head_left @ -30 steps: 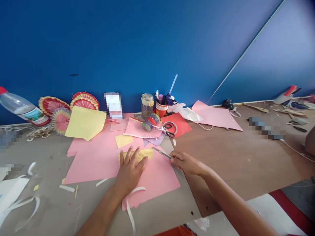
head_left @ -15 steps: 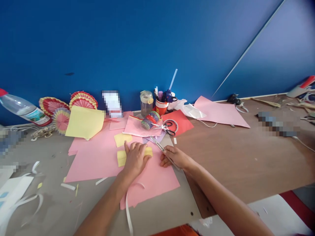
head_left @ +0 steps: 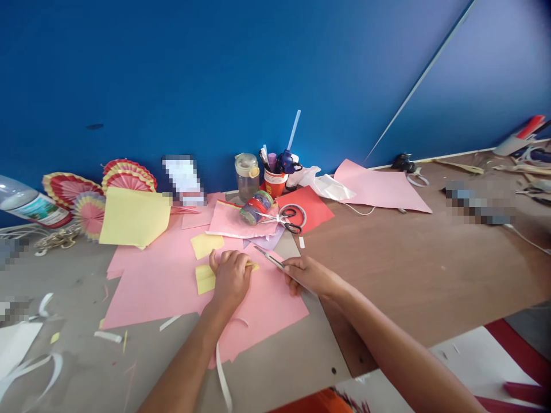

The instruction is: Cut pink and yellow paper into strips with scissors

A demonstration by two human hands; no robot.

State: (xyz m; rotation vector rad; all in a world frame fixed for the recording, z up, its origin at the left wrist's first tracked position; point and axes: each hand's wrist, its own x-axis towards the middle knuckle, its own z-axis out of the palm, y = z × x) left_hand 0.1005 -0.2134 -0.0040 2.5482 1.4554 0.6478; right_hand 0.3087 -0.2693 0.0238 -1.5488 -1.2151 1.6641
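Observation:
My left hand (head_left: 231, 276) rests on a small folded yellow paper (head_left: 205, 278), its fingers curled and pressing the paper down on a large pink sheet (head_left: 172, 281). My right hand (head_left: 306, 272) grips a slim metal craft knife (head_left: 269, 257). The blade points up and left toward the yellow paper's right end. A second yellow scrap (head_left: 205, 244) lies just beyond my left hand.
Scissors (head_left: 284, 219), a tape roll and a small jar (head_left: 255, 207) lie on pink and red papers behind. A red cup of pens (head_left: 275, 180), a lidded jar, paper fans (head_left: 88, 195), a yellow sheet (head_left: 133, 217) and a water bottle (head_left: 30, 205) line the blue wall. Paper strips litter the left.
My left hand slid up over the yellow paper and its fingers curled from flat. My right hand brought the knife in closer to the paper. The camera shifted slightly right.

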